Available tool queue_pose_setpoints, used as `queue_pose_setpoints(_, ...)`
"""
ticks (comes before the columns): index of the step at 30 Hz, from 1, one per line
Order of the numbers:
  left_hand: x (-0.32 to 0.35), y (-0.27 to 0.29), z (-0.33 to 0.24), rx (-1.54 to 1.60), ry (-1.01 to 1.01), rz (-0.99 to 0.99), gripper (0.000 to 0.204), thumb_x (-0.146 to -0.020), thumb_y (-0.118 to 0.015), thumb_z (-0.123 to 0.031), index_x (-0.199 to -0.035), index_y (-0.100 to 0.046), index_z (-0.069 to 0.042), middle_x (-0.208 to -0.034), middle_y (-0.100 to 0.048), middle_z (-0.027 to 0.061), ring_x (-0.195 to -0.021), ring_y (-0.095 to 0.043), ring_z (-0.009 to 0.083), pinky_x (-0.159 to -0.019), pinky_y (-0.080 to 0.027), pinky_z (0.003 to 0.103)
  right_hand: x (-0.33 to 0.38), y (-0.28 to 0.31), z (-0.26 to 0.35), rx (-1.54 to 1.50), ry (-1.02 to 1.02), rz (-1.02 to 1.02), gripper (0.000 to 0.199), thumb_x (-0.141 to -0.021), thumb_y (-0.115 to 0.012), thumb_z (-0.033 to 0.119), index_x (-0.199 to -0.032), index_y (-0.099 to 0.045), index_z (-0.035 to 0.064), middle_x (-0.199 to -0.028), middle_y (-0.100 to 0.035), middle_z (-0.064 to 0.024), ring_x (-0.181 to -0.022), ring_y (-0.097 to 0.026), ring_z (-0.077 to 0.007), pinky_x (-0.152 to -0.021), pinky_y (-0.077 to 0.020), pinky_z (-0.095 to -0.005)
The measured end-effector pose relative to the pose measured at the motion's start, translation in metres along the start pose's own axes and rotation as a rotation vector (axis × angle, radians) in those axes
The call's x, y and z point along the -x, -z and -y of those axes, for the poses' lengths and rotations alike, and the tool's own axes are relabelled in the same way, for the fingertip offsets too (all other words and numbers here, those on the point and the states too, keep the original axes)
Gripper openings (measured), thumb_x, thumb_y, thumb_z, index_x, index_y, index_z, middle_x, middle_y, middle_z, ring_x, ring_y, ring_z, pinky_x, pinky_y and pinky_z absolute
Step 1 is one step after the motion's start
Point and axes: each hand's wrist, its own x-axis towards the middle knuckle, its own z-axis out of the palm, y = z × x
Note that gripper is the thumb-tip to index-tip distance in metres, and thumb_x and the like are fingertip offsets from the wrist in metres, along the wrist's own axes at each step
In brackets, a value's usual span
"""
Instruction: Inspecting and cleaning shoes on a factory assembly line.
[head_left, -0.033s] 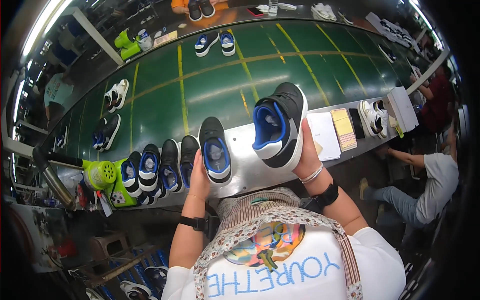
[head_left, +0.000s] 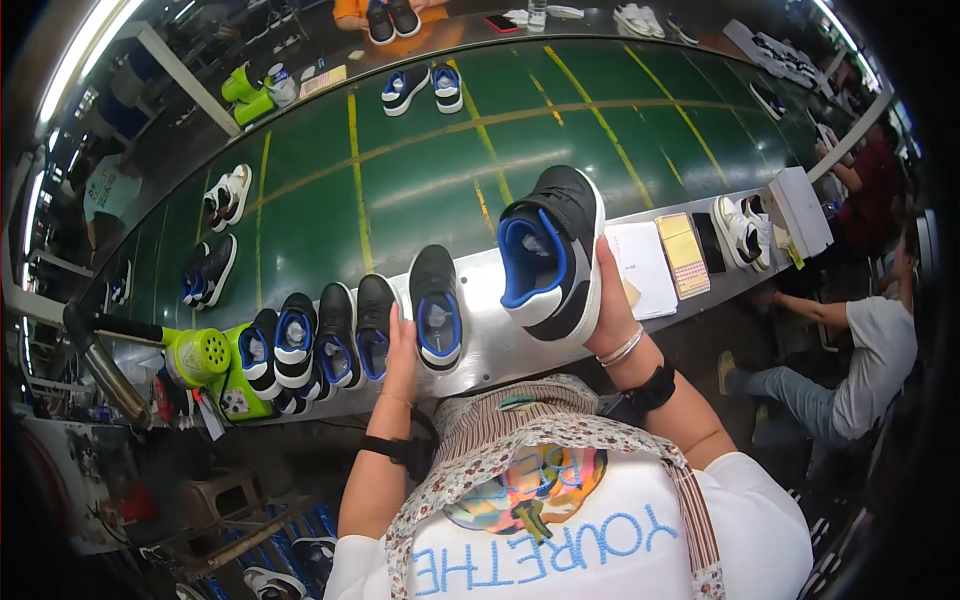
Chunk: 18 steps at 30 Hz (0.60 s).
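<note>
**Black shoe held up in the right hand, toe toward the belt**

We see the right hand (head_left: 612, 315) gripping a black, white and grey low-cut shoe with a bright blue lining (head_left: 562, 250) above the middle of the silver metal worktop (head_left: 484, 318). Its toe points away from us, past the worktop's far edge toward the green conveyor belt (head_left: 420, 190); its heel faces the near edge. The long axis runs away from us, leaning slightly right, and the shoe is tilted so its opening turns left. The left hand (head_left: 400, 355) is open, fingers straight, beside a matching standing shoe (head_left: 437, 275) with its toe to the far edge; we cannot tell whether they touch. Farther left, similar black-and-white shoes (head_left: 338, 300) line up toward the worktop's left end.
</note>
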Motion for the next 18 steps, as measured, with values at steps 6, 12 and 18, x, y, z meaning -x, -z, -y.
queue_pose_setpoints(6, 0.008, -0.008, -0.006, -1.349, -0.652, -0.035, 0.065, -0.071, -0.07, -0.025, -0.128, -0.042, -0.012, -0.131, -0.035, 0.0221, -0.115, -0.041, 0.0377, -0.095, -0.035, 0.041, -0.003, 0.001, 0.004, -0.017, -0.212, 0.003, 0.058, -0.092, -0.026, 0.05, -0.129, -0.04, 0.0065, -0.123, -0.051, -0.0118, -0.111, -0.051, -0.0228, -0.095, -0.0418, -0.036)
queue_pose_setpoints(12, 0.078, -0.088, -0.138, -0.88, -1.165, 0.56, 0.059, -0.055, -0.08, -0.023, -0.107, -0.055, -0.006, -0.105, -0.055, 0.0094, -0.101, -0.052, 0.0256, -0.101, -0.023, 0.051, -0.005, -0.027, 0.005, -0.061, -0.283, 0.122, 0.063, -0.093, -0.018, 0.052, -0.132, -0.034, 0.0056, -0.127, -0.046, -0.0127, -0.114, -0.049, -0.0233, -0.098, -0.0397, -0.0364)
queue_pose_setpoints(18, 0.094, -0.086, -0.134, -0.84, -1.244, 0.195, 0.038, -0.058, -0.079, -0.021, -0.084, -0.057, -0.005, -0.085, -0.06, 0.0034, -0.083, -0.059, 0.0205, -0.104, -0.004, 0.058, 0.012, -0.049, 0.024, 0.847, 0.007, -0.017, 0.059, -0.094, -0.025, 0.048, -0.128, -0.041, 0.0022, -0.111, -0.056, -0.009, -0.099, -0.054, -0.014, -0.082, -0.0444, -0.0269)
